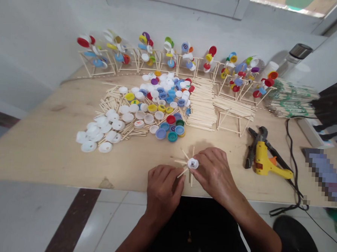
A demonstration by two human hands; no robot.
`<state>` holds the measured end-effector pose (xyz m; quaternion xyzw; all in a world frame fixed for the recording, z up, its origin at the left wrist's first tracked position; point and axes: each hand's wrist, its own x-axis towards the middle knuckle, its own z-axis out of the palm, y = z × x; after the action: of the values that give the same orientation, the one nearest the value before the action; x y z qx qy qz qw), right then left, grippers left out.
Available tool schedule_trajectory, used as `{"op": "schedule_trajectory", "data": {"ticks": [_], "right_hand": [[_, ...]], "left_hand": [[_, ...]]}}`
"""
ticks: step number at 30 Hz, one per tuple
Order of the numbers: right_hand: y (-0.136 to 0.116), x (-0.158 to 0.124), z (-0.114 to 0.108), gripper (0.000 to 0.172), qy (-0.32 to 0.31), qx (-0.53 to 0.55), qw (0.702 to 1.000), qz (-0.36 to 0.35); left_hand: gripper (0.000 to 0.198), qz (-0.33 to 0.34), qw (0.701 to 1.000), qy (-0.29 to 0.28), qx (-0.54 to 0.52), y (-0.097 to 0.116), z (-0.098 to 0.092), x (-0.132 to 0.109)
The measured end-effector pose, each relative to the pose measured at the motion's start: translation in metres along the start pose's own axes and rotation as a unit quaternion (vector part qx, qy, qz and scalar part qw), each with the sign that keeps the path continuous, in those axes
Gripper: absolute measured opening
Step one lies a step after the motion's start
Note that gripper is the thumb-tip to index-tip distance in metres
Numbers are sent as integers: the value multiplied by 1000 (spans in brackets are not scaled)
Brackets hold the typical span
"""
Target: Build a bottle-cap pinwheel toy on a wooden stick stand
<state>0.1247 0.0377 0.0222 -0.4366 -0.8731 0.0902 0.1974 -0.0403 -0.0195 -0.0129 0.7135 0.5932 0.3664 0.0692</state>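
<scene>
A white bottle cap (193, 163) with several thin wooden sticks (180, 162) poking out around its side sits just above the table near its front edge. My right hand (213, 169) pinches this cap from the right, thumb below and fingers above. From the left, my left hand (165, 182) has its fingers curled, with thumb and forefinger closed at the end of the lower-left stick. Beyond the hands lie loose coloured caps (160, 133), white caps with holes (96, 131) and a stack of wooden sticks (202, 105).
Along the wall stand several stick frames (98, 64) bearing wheels of coloured caps. A bare stick frame (233, 122) stands nearer. To the right are a yellow glue gun (268, 163), black-handled cutters (255, 145), a cable (292, 155), a power strip (315, 133) and a bottle (294, 59).
</scene>
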Motion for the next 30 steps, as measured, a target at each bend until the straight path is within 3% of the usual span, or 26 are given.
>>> {"op": "schedule_trajectory", "data": {"ticks": [23,27,30], "right_hand": [[0,-1,4,11,25,15,1000,11],[-3,-4,2,11,51,30,998,14],[-5,-7,-3,12,80,56,995,10]], "left_hand": [[10,-4,1000,7,-7,-1,2,0],[13,-34,996,24,-81,-1,-4,-6],[16,-111,975,66,-180,-4,-11,-13]]}}
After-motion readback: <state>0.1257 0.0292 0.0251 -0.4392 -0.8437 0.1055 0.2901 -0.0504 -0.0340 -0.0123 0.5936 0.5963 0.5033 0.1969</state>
